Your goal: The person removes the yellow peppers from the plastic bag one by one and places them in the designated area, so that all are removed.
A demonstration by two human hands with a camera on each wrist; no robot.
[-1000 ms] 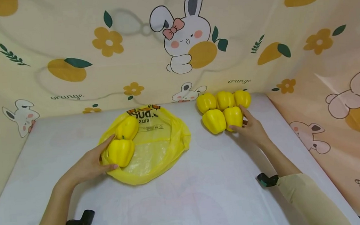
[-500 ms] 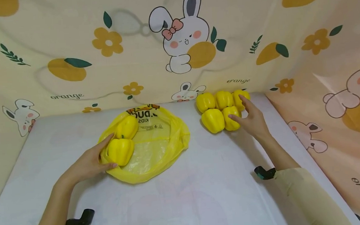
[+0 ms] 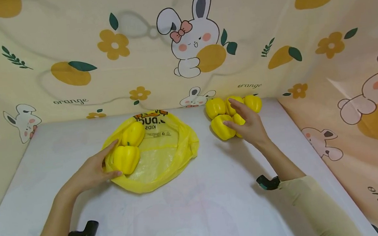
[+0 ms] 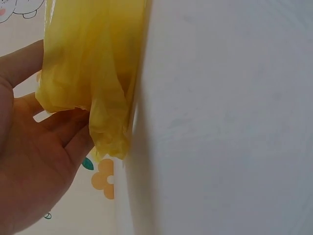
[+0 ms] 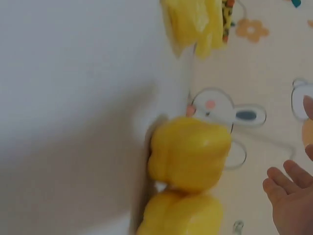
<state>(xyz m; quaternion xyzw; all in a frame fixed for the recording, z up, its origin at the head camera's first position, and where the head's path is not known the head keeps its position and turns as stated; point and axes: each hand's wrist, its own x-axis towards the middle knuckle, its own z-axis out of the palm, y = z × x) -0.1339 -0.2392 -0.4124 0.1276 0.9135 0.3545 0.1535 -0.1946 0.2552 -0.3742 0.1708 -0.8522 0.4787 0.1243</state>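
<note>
Yellow bag found left of centre in the head frame, on the counter, mouth open, two yellow peppers inside along its left. Your left hand holds the bag's left side, fingers and thumb set wide around it, beside the peppers. Your right hand, right of centre, has its fingers spread and grips nothing; it hangs at the five-pepper cluster, partly covering two. Behind stands the rabbit-print cloth.
</note>
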